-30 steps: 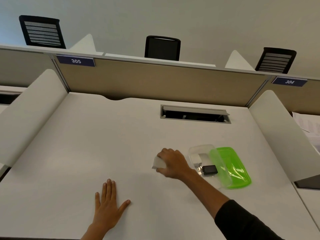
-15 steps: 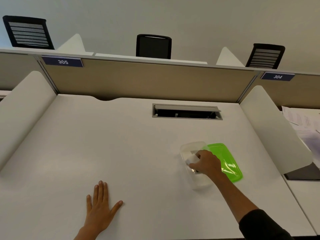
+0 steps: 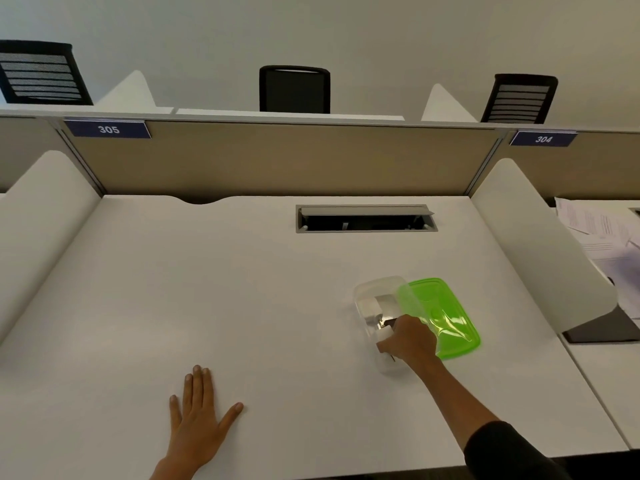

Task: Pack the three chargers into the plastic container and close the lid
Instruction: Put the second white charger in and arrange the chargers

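A clear plastic container [image 3: 372, 289] stands open on the white desk, right of centre. Its green lid [image 3: 446, 317] lies tilted against the container's right side. My right hand [image 3: 410, 341] reaches into the near half of the container, fingers closed around a white charger [image 3: 385, 336]. Another white charger [image 3: 369, 306] lies in the far half. Only a dark sliver of the black charger [image 3: 390, 320] shows beside my fingers. My left hand [image 3: 197, 414] lies flat on the desk at the front, fingers spread, holding nothing.
An open cable slot [image 3: 365, 220] is set into the desk behind the container. White side dividers [image 3: 540, 258] and a beige back partition [image 3: 277, 161] bound the desk. Papers [image 3: 602, 237] lie on the neighbouring desk to the right.
My right hand picked the white charger up from mid-desk, carried it right into the container and lowered it toward the near end. The left hand stayed flat.
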Demonstrator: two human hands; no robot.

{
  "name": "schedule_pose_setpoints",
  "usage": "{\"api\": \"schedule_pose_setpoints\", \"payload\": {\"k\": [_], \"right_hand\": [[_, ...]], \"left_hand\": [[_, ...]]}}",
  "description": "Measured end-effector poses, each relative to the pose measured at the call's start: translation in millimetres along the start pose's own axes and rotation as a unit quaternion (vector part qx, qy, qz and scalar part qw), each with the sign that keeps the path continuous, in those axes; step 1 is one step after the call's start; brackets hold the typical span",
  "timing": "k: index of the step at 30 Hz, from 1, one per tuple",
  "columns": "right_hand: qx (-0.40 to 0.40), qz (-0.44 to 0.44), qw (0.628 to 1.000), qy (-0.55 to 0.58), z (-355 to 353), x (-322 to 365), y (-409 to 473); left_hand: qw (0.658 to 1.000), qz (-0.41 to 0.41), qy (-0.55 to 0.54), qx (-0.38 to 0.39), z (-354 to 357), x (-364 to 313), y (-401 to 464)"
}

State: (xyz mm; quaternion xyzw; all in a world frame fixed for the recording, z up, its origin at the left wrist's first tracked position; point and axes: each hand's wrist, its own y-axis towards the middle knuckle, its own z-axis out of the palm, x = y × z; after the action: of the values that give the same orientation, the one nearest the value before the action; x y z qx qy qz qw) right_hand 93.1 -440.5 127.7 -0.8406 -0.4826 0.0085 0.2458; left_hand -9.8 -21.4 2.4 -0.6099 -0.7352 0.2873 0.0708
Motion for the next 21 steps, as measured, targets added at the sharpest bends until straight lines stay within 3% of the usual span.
{"api": "schedule_pose_setpoints", "payload": {"k": [21], "right_hand": [[0.054,-0.019,0.998,-0.030,-1.4,1.3,-2.5]], "left_hand": [[1.000,0.009,-0.012,-0.009,-0.4,0.7,-2.1]]}}
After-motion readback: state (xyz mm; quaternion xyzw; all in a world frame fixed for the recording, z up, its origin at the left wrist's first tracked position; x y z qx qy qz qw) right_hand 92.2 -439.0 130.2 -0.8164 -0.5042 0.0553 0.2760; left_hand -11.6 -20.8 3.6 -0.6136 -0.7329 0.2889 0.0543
